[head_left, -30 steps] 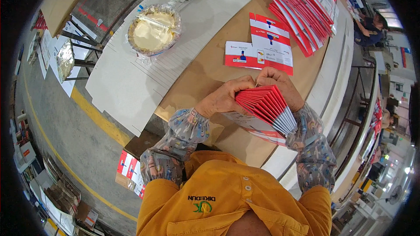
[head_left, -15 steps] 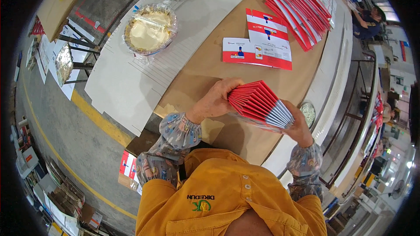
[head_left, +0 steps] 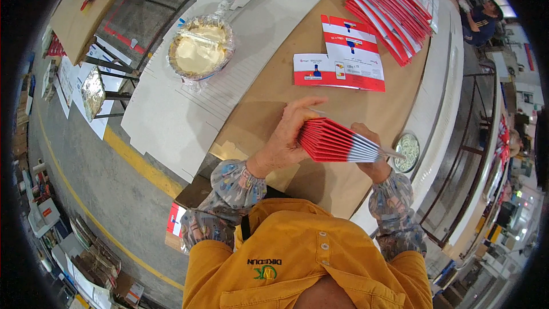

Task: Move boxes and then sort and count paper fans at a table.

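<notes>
Fanned out between my hands, in front of my chest, is a stack of folded red-and-white printed cardboard sheets (head_left: 334,142). My left hand (head_left: 286,134) grips its left side, with one finger stretched out above the edge. At the grey-white right end, my right hand (head_left: 370,154) holds the stack from behind; part of that hand is hidden. Farther off on the brown table top (head_left: 274,88) lie a flat red-and-white printed cardboard piece (head_left: 357,60) and, partly under it, another with a blue bottle picture (head_left: 313,71).
A large pile of red-edged printed cardboard (head_left: 394,8) lies at the far right. At left, a plastic-lined bowl of cream-coloured paste (head_left: 200,51) has a brush (head_left: 227,1) beside it. A round tin (head_left: 406,153) stands right of my right hand. Another person (head_left: 481,23) is far right.
The stack has swung flatter, its right end nearer level with the left. My right hand has moved left and behind it, and a left finger has lifted away.
</notes>
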Demonstrator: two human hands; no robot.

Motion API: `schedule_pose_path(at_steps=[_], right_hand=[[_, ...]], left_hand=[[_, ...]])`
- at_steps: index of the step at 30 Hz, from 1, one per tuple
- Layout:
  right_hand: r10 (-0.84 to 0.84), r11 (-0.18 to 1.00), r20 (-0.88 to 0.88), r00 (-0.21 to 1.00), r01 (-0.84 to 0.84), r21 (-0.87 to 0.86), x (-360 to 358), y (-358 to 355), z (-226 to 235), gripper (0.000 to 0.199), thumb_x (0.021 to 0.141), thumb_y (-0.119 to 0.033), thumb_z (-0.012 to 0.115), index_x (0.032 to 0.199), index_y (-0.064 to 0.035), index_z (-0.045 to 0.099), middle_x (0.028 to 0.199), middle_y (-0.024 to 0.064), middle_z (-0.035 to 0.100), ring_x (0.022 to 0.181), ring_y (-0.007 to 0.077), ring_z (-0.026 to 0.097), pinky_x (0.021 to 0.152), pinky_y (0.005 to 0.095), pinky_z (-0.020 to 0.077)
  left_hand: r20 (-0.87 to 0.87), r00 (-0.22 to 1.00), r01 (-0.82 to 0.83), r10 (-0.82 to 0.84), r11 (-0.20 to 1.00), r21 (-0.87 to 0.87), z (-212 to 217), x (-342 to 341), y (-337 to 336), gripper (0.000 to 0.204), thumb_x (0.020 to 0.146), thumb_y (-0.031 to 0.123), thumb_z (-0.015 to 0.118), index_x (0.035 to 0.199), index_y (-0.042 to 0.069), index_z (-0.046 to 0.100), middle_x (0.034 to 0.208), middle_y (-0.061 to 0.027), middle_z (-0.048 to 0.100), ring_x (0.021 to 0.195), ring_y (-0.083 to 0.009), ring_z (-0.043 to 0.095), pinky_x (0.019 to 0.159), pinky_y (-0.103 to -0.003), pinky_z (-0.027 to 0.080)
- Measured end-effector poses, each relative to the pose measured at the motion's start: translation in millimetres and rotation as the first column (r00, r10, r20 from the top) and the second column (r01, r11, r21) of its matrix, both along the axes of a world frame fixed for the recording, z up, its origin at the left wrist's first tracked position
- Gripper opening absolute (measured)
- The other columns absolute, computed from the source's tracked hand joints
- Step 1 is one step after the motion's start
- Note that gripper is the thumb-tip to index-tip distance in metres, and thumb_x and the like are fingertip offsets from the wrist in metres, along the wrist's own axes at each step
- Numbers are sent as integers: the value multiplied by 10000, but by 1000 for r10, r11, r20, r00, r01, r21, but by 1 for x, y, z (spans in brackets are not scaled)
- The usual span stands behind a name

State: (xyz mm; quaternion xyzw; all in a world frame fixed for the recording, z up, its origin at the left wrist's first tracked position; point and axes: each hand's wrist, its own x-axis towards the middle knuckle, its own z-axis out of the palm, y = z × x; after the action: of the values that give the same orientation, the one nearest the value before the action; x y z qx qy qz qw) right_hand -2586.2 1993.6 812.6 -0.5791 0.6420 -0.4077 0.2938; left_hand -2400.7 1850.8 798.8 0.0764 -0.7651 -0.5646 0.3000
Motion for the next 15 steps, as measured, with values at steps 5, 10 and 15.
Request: schedule_pose_path(at_steps=[5, 10, 15], right_hand=[[78, 997, 60, 995, -77, -9, 4, -11, 1, 106, 709, -63, 619, 790, -52, 552, 686, 87, 450, 705, 258, 488, 607, 331, 382], [58, 997, 334, 941, -72, 27, 2, -17, -10, 200, 680, -3, 636, 860, -28, 554, 756, 115, 504, 717, 301, 514, 623, 359, 432], [170, 982, -12, 985, -171, -79, -5, -19, -2, 223, 669, 15, 657, 866, -24, 561, 794, 121, 552, 744, 337, 548, 655, 380, 461]], left_hand=[[-177, 984, 45, 21, 930, 364, 2, -5, 15, 690, 644, 135, 821, 1194, 62, 412, 1248, -126, 453, 1107, -203, 484, 954, -328, 387], [-4, 999, 50, -52, 925, 377, 6, 1, 9, 731, 624, 100, 845, 1202, 50, 401, 1218, -88, 478, 1119, -187, 502, 940, -303, 430], [13, 1000, -12, 9, 969, 246, 7, 4, 7, 713, 637, 117, 838, 1205, 51, 413, 1163, -86, 491, 1069, -180, 519, 913, -300, 437]])
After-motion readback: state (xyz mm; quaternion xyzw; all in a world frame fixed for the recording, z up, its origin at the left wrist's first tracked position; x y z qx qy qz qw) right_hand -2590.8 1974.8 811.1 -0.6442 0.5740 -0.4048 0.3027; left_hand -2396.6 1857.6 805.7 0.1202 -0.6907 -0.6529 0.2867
